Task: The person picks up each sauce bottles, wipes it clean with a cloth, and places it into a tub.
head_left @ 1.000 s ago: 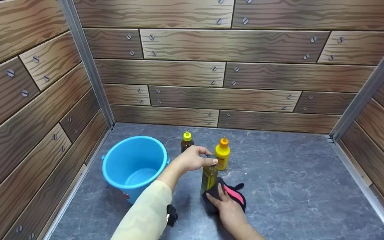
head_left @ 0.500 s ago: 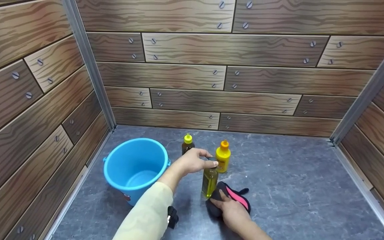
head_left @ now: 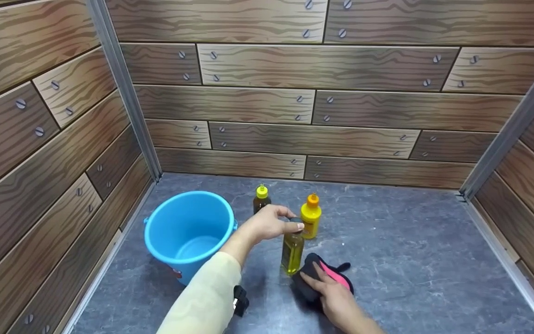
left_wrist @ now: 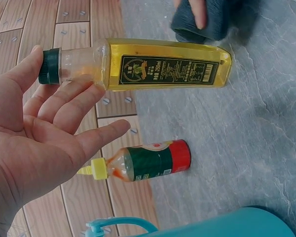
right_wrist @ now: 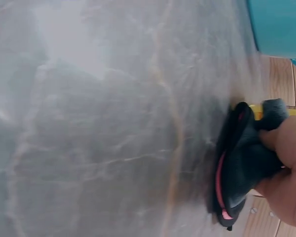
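An olive-oil-like bottle [left_wrist: 167, 65] with yellow oil, a dark label and a dark green cap [left_wrist: 49, 66] stands on the grey floor. My left hand [head_left: 271, 223] pinches it at the cap between thumb and fingers. To the right of the bottle, low near the floor, my right hand [head_left: 339, 299] grips a black cloth pad [head_left: 311, 283] with a pink patch and a small loop. In the right wrist view the bunched pad [right_wrist: 251, 158] shows pink trim, with the thumb and fingers on it. Its exact kind is hidden by the folds.
A blue bucket [head_left: 155, 250] stands at the left. Behind the left hand are a sauce bottle [head_left: 261, 200] with a yellow cap and a yellow squeeze bottle [head_left: 311, 218] with an orange cap. Wood-patterned walls [head_left: 257, 106] enclose the grey floor [head_left: 415, 260].
My right hand has moved the black pad away from the oil bottle, to the right and slightly nearer me. The bottle's lower part now shows. The left hand stays at the cap.
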`<action>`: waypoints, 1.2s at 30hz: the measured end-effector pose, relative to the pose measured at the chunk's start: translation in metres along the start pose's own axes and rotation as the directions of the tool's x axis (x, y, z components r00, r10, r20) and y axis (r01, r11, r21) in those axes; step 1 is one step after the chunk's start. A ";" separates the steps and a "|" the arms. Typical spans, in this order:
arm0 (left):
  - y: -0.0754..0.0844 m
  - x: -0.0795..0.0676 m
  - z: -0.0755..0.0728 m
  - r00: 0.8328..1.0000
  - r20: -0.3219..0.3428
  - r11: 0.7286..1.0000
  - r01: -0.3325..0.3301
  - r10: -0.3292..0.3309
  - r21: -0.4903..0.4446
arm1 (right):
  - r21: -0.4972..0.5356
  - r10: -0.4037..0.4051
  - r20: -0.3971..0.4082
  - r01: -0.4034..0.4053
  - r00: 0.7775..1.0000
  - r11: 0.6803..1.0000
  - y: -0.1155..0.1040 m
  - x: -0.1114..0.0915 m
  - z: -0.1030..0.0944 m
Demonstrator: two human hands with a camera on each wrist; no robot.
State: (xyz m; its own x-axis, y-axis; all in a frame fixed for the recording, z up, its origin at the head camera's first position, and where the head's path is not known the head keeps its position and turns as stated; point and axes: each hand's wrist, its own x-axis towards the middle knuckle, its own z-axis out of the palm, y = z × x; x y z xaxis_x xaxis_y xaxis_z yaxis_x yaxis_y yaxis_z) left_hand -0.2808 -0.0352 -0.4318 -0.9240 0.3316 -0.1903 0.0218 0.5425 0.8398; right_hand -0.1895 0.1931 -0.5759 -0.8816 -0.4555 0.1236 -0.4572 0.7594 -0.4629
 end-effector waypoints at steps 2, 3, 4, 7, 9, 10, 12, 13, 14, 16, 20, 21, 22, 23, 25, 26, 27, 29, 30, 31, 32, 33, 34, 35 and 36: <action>0.000 0.000 0.000 1.000 -0.001 1.000 0.004 -0.004 0.002 | 0.011 -0.002 -0.055 0.002 0.998 1.000 0.001 -0.004 0.001; 0.000 0.000 0.000 1.000 -0.002 1.000 0.005 -0.005 0.003 | 0.014 -0.007 -0.093 0.008 0.996 1.000 0.000 -0.006 0.002; 0.000 0.000 -0.001 1.000 -0.003 1.000 0.007 -0.007 0.003 | 0.015 -0.014 -0.133 0.016 0.991 1.000 0.000 -0.007 0.002; 0.001 0.001 -0.001 1.000 -0.004 1.000 0.012 -0.012 0.000 | 0.023 -0.027 -0.256 0.034 0.966 0.999 -0.003 -0.011 0.003; 0.001 0.001 0.000 1.000 -0.002 1.000 0.016 -0.016 -0.004 | 0.025 -0.028 -0.324 0.038 0.946 0.999 -0.006 -0.012 0.003; 0.001 0.001 0.000 1.000 -0.002 1.000 0.018 -0.018 -0.003 | 0.025 -0.025 -0.349 0.036 0.937 0.999 -0.007 -0.012 0.002; 0.001 0.001 0.000 1.000 -0.002 1.000 0.021 -0.021 -0.001 | 0.017 -0.022 -0.386 0.031 0.922 0.999 -0.010 -0.012 0.001; 0.001 0.001 0.000 1.000 -0.003 1.000 0.021 -0.021 0.001 | 0.014 -0.021 -0.398 0.029 0.917 0.999 -0.012 -0.012 0.000; 0.001 0.001 0.000 1.000 -0.004 1.000 0.020 -0.020 0.003 | 0.012 -0.023 -0.408 0.031 0.913 0.999 -0.014 -0.011 -0.001; 0.000 0.001 0.000 1.000 -0.006 1.000 0.016 -0.016 0.007 | 0.010 -0.030 -0.421 0.038 0.907 0.999 -0.017 -0.010 -0.003; 0.000 0.000 0.001 1.000 -0.005 1.000 0.005 -0.005 0.008 | -0.007 -0.070 -0.452 0.074 0.889 0.997 -0.023 -0.005 -0.007; 0.000 0.000 0.001 1.000 -0.004 1.000 0.005 -0.005 0.008 | -0.019 -0.085 -0.465 0.086 0.881 0.996 -0.024 -0.004 -0.008; 0.000 0.000 0.001 1.000 -0.004 1.000 0.005 -0.005 0.009 | -0.035 -0.102 -0.481 0.097 0.871 0.995 -0.025 -0.002 -0.008; 0.000 -0.001 0.001 1.000 -0.005 1.000 0.006 -0.006 0.007 | -0.048 -0.116 -0.494 0.106 0.862 0.993 -0.026 0.000 -0.009; 0.001 -0.001 0.001 1.000 -0.004 1.000 0.014 -0.014 0.004 | -0.071 -0.141 -0.520 0.122 0.843 0.990 -0.028 0.005 -0.010; 0.001 -0.001 0.001 1.000 -0.005 1.000 0.018 -0.018 0.006 | -0.075 -0.148 -0.527 0.128 0.837 0.989 -0.029 0.007 -0.011; 0.001 -0.001 0.001 1.000 -0.005 1.000 0.023 -0.023 0.008 | -0.077 -0.154 -0.532 0.134 0.832 0.988 -0.031 0.010 -0.012; 0.002 0.000 0.000 0.999 -0.004 0.999 0.033 -0.033 0.006 | -0.075 -0.160 -0.535 0.142 0.830 0.987 -0.034 0.014 -0.013; 0.002 0.000 0.000 0.999 -0.003 0.999 0.038 -0.038 0.008 | -0.075 -0.163 -0.534 0.146 0.830 0.986 -0.035 0.016 -0.013; 0.002 0.000 -0.001 0.999 -0.002 0.999 0.039 -0.039 0.008 | -0.072 -0.167 -0.533 0.152 0.829 0.986 -0.037 0.017 -0.014; 0.002 0.000 -0.001 0.999 -0.001 0.999 0.041 -0.041 0.009 | -0.071 -0.170 -0.532 0.156 0.830 0.985 -0.038 0.019 -0.014; 0.002 0.000 -0.001 0.999 0.002 0.999 0.041 -0.041 0.008 | -0.069 -0.172 -0.530 0.160 0.830 0.985 -0.040 0.020 -0.014; 0.003 0.000 -0.001 0.999 0.003 0.999 0.039 -0.039 0.007 | -0.068 -0.172 -0.529 0.161 0.831 0.985 -0.041 0.021 -0.015; 0.003 0.000 -0.001 0.999 0.005 0.999 0.040 -0.040 0.006 | -0.066 -0.172 -0.528 0.162 0.831 0.985 -0.042 0.022 -0.015; 0.003 0.000 -0.001 0.999 0.006 0.999 0.039 -0.039 0.003 | -0.065 -0.169 -0.528 0.158 0.833 0.985 -0.043 0.023 -0.015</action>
State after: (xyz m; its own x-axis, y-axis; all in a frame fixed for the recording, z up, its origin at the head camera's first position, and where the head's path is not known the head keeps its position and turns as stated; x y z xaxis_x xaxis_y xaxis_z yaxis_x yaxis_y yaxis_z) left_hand -0.2814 -0.0342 -0.4283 -0.9217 0.3152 -0.2261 -0.0130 0.5575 0.8301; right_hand -0.1921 0.1570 -0.5399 -0.7187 -0.2621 0.6441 -0.5976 0.7064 -0.3793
